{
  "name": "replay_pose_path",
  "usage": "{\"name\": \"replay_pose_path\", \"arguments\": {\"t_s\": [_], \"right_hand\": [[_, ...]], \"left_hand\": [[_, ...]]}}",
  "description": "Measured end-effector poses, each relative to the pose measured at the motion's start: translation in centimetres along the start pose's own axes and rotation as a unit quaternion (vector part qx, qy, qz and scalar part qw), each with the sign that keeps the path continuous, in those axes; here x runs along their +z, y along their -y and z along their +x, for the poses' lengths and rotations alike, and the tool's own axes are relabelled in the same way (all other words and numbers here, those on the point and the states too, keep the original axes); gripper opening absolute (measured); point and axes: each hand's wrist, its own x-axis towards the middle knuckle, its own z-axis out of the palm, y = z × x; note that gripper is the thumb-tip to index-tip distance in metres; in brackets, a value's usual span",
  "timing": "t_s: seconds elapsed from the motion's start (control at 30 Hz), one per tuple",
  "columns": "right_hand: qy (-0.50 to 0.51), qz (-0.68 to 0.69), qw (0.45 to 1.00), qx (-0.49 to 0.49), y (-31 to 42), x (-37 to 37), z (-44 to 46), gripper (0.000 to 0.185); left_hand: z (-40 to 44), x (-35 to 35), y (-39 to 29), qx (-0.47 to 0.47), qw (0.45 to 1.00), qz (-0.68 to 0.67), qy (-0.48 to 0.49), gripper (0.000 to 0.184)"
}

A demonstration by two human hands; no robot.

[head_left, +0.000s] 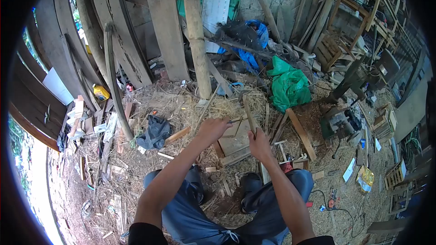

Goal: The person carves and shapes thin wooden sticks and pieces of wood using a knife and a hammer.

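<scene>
My right hand [259, 144] is wrapped round the wooden handle of a hammer [248, 112], whose head points away from me. The fingers of my left hand [214, 129] are closed on a thin, rod-like tool [234, 121] that sticks out to the right; its exact kind is too small to make out. Below and between both hands lies a low wooden board [235, 142] on the straw-strewn ground, just in front of my feet. The thin tool's far end is over this board; I cannot tell whether it touches.
A wooden post [195, 41] rises just beyond the board. Around it are a black plastic bag [155, 133], a green plastic bag [289, 84], a plank [300, 134] and a machine [340, 122] at right. A cable [347, 213] and a foil packet [364, 178] lie lower right.
</scene>
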Motion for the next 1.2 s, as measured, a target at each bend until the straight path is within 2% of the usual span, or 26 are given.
{"name": "replay_pose_path", "arguments": {"t_s": [0.23,0.3,0.33,0.4,0.5,0.7,0.83,0.9,0.97,1.2], "right_hand": [[-0.023,0.028,0.999,0.004,3.2,-2.1,-1.1,0.030],[-0.089,0.056,0.994,-0.014,3.4,-1.7,-1.5,0.031],[-0.088,0.057,0.994,-0.012,2.5,-1.2,-1.5,0.031],[0.002,-0.018,1.000,0.022,-0.7,0.7,-1.0,0.029],[0.054,-0.050,0.997,0.025,-3.7,3.1,-0.4,0.028],[0.022,0.036,0.998,0.047,2.0,0.1,-1.5,0.027],[-0.032,-0.020,0.998,0.051,-0.9,2.4,-1.1,0.027],[0.037,-0.047,0.996,0.061,-2.3,3.1,-1.0,0.031],[0.022,-0.039,0.998,0.053,-2.6,3.4,-0.6,0.030],[-0.024,0.015,0.999,0.045,1.8,0.1,-1.1,0.021]], "left_hand": [[0.5,2.4,0.4,-0.011,0.999,-0.036,-0.001,0.035],[0.5,2.5,0.8,-0.025,0.999,-0.045,-0.001,0.036],[0.5,2.3,0.9,-0.033,0.998,-0.050,-0.003,0.036],[0.3,1.5,0.9,-0.032,0.999,-0.022,0.023,0.036],[-0.2,1.7,1.9,-0.034,0.999,-0.008,0.038,0.036],[-0.6,4.1,2.3,-0.036,0.999,-0.021,0.017,0.036],[-0.1,4.4,1.8,-0.041,0.997,-0.060,0.014,0.034],[0.1,4.6,1.6,-0.036,0.998,-0.050,0.031,0.034],[0.4,4.5,1.9,-0.031,0.998,-0.033,0.041,0.034],[0.5,5.3,1.9,-0.045,0.997,-0.060,0.038,0.033]]}}
